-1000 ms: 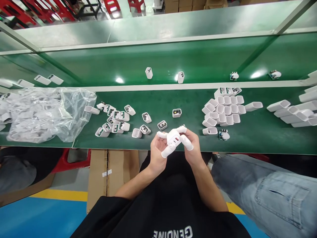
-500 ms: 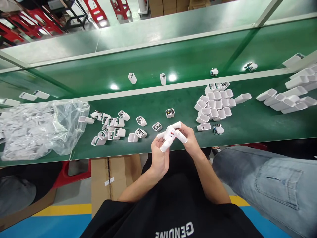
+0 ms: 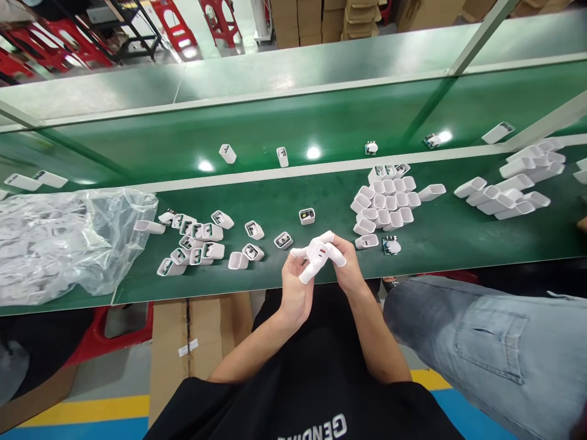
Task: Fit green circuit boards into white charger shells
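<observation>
holding one white casing (image 3: 317, 249), your left hand (image 3: 296, 286) and right hand (image 3: 347, 263) have capped fingers (image 3: 310, 270) closed on it, seen just inside the near edge of the green bench (image 3: 332, 200); its surface parts your right hand from the stacked casings (image 3: 384, 201), while loose casings (image 3: 238, 261) spread leftward.

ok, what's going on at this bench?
A person has a white casing gripped between the left hand and right hand, slotted face showing, by the near edge of the bench. White covers sit on some fingertips. Casings with boards are to the left, near a clear bag; a cluster of casings and a loose board are to the right.
</observation>
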{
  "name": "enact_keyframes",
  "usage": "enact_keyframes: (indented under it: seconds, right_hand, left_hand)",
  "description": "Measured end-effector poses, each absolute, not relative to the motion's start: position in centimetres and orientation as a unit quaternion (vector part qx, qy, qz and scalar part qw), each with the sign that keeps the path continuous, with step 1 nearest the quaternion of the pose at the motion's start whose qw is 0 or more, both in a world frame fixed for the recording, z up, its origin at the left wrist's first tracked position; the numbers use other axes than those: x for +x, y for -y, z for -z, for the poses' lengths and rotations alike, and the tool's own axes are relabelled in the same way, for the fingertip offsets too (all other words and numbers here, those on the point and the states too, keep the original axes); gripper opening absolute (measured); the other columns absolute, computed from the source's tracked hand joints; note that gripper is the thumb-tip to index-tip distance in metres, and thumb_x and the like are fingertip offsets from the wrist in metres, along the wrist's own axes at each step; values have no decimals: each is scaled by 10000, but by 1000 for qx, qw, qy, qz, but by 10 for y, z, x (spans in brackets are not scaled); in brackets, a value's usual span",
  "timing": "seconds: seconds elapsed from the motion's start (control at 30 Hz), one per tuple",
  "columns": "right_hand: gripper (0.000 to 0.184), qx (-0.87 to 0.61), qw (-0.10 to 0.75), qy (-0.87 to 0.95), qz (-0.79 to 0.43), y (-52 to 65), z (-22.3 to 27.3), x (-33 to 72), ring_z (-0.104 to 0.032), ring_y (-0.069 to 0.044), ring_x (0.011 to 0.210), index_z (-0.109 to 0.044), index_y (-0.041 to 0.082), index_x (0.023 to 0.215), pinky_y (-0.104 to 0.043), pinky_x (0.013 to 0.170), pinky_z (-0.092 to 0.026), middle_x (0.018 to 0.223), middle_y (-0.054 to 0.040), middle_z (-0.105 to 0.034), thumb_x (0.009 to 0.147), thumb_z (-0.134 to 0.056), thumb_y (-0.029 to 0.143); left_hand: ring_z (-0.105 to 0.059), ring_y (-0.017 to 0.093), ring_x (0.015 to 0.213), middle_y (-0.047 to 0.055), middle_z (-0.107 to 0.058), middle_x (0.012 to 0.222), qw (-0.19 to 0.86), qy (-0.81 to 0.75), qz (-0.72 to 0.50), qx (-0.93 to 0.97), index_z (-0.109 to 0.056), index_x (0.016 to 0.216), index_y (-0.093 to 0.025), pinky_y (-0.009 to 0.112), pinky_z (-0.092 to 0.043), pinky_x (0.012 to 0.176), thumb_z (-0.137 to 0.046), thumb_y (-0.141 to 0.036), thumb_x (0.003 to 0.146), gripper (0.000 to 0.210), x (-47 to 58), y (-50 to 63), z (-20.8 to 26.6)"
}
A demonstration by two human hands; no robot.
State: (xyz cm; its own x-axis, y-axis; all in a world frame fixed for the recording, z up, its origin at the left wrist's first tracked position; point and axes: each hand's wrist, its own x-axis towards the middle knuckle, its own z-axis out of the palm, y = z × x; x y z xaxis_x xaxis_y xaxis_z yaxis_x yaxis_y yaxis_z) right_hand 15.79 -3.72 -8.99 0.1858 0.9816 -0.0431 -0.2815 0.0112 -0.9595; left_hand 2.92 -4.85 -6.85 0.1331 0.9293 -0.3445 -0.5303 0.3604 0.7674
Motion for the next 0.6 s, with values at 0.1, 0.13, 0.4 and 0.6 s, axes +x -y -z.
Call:
enact_keyframes:
  seconds: [0.1,0.13,0.4,0.6]
  right_hand:
    - [542,-451,622,405,-495,43,93,165,-698,-237,890,-791,229,978,-368,828,-600,945,-43,-736,931,-799,769]
    - [574,-442,627,424,-481,46,95,167,-706,-251,918,-794,230,1009,-382,846,-602,976,-56,-741,928,-782,798]
    - [564,-521,595,584,-184,70,138,173,-724,-332,1090,-768,246,1299,-528,995,-597,1167,-130,-786,1001,-691,718]
    - [421,-544,519,659,-23,68,153,164,-730,-319,1017,-759,243,1247,-497,900,-592,1144,-129,-808,948,-856,523]
  left_hand:
    - [-799,196,983,29,-831,1052,759,-391,-470,224,-809,1024,-241,360,-672,967,-1041,-471,818,386,24,50,58]
    - [-793,189,921,24,-826,1000,766,-389,-460,224,-807,989,-237,344,-676,906,-1042,-459,817,366,21,48,54]
    - [-799,244,995,60,-802,1015,565,-386,-495,536,-782,933,-203,381,-675,978,-1096,-359,692,425,27,-94,30]
    - [-729,214,1031,74,-656,1189,267,-522,-293,755,-613,886,-199,369,-616,1027,-733,-128,915,142,85,-250,37]
